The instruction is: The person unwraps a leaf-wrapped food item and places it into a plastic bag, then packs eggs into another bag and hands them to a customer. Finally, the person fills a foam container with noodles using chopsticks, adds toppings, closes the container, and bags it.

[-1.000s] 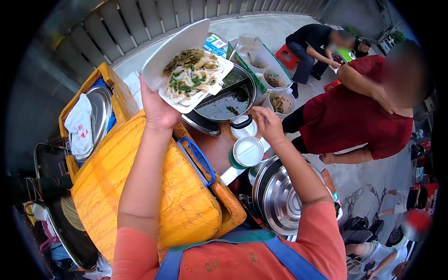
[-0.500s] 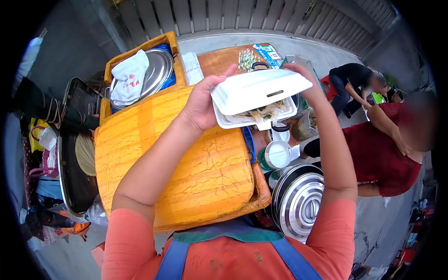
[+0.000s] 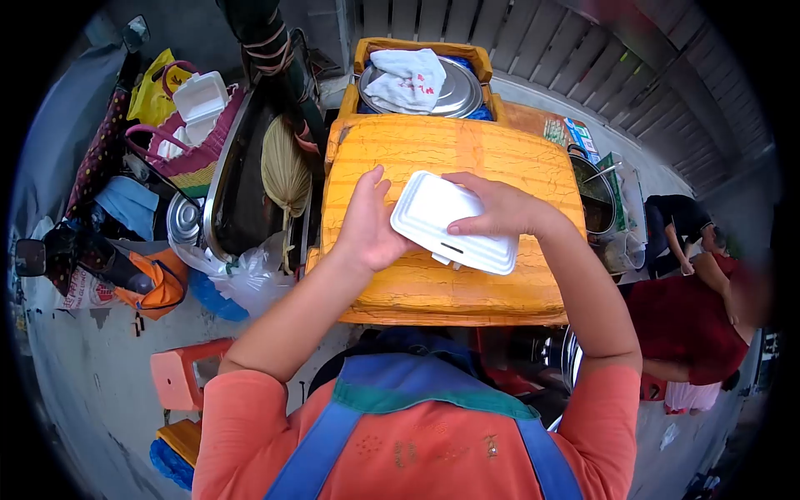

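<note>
A white foam takeout box (image 3: 429, 212) with its lid down is between my hands, tilted above the orange taped lid. My right hand (image 3: 500, 208) lies over the box's right side, thumb across the lid and fingers along the far edge. My left hand (image 3: 371, 225) is at the near left edge, palm up and thumb raised away from the box; its other fingers are partly hidden beneath. The contents are out of sight. Below is the large orange taped lid (image 3: 375, 150), its surface creased.
Behind sits a round metal lid (image 3: 458, 87) under a white cloth (image 3: 404, 79). A pot (image 3: 596, 200) with a ladle is at right, near a person in dark red (image 3: 683, 321). To the left are a straw fan (image 3: 285, 167), a woven basket (image 3: 208, 150) and a pink stool (image 3: 187, 375).
The foam box, partly open with food showing, has been closed and brought nearer over the orange lid. My right hand has moved onto its top. The view has swung left.
</note>
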### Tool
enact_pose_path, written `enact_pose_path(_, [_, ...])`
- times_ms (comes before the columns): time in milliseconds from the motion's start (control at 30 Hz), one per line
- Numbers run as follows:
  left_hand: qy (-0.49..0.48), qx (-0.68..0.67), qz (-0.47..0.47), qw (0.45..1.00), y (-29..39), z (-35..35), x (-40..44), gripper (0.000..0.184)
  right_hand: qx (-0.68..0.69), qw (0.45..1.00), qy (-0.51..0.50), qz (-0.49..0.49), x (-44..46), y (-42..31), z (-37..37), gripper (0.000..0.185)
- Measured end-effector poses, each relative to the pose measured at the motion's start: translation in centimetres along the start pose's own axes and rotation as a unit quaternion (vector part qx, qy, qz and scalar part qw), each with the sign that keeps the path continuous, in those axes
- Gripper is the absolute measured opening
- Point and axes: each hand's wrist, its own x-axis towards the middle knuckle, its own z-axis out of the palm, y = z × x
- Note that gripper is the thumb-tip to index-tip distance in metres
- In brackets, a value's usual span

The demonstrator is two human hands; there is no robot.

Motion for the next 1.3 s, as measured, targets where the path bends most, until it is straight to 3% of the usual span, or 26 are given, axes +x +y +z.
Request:
enact_pose_path(33, [-0.035,-0.011,0.033,0.999,0.6,-2.3,0.1,0.084,0.005,0.999,0.032,0.003,0.7,-1.3,1.4,0.095])
enact_pose_path(167, [0.051,-0.039,0.121,0.991,1.3,-5.2,-0.4,0.075,-0.022,0.989,0.127,0.074,2.7,-4.8,5.0,0.093])
enact_pose_path(300, [0.007,-0.042,0.140,0.989,0.0,-8.7,-0.5,0.066,-0.047,0.982,0.152,0.103,3.8,-5.4,7.0,0.093])
enact_pose_path(367, [-0.017,0.149,0.170,0.974,-0.5,-10.0,-1.6,0.064,-0.056,0.979,0.148,0.127,3.5,-6.1,6.8,0.089])
enact_pose_path(400, [-0.017,0.148,0.168,0.974,-0.9,-10.5,-2.0,0.064,-0.057,0.979,0.148,0.128,3.5,-6.1,6.9,0.089])
enact_pose_path(467, [0.003,0.106,0.006,0.994,-0.5,-9.6,-4.4,0.065,-0.091,0.976,0.148,0.130,3.8,-5.9,7.0,0.093])
enact_pose_path(500, [-0.012,0.079,0.000,0.997,-0.3,-9.3,-4.7,0.069,-0.093,0.977,0.147,0.127,3.7,-6.0,7.2,0.093])
enact_pose_path(667, [-0.044,0.045,0.002,0.998,-0.4,-9.1,-3.4,0.071,-0.111,0.975,0.154,0.115,3.5,-5.5,7.7,0.091])
enact_pose_path(867, [-0.005,0.020,0.026,0.999,-1.9,-8.2,-3.3,0.070,-0.126,0.971,0.172,0.110,2.3,-5.9,7.8,0.096])
enact_pose_path(933, [-0.023,0.045,0.031,0.998,-2.1,-8.6,-3.5,0.065,-0.126,0.972,0.162,0.112,1.7,-6.4,7.9,0.095])
enact_pose_path(1033, [0.028,0.157,0.071,0.985,-0.8,-9.5,-6.4,0.052,-0.167,0.965,0.182,0.088,2.2,-6.4,7.8,0.100])
enact_pose_path(1067, [0.042,0.205,0.100,0.973,0.1,-10.1,-8.5,0.047,-0.205,0.953,0.211,0.069,2.2,-6.9,7.8,0.091])
enact_pose_path(1133, [0.006,0.270,0.174,0.947,3.3,-11.3,-12.2,0.040,-0.225,0.912,0.333,-0.083,3.3,-8.5,4.8,0.059])
enact_pose_path(1200, [-0.081,0.349,0.286,0.889,7.7,-15.7,-14.7,0.033,-0.075,0.906,0.385,-0.161,5.2,-13.5,-0.9,0.025])
enact_pose_path(1267, [-0.046,0.400,0.370,0.838,11.8,-20.2,-17.3,0.027,-0.068,0.843,0.503,-0.177,7.7,-20.1,-6.8,0.018])
enact_pose_path(1300, [-0.005,0.401,0.391,0.828,14.2,-22.4,-18.6,0.026,-0.110,0.815,0.540,-0.179,9.5,-23.3,-9.6,0.026])
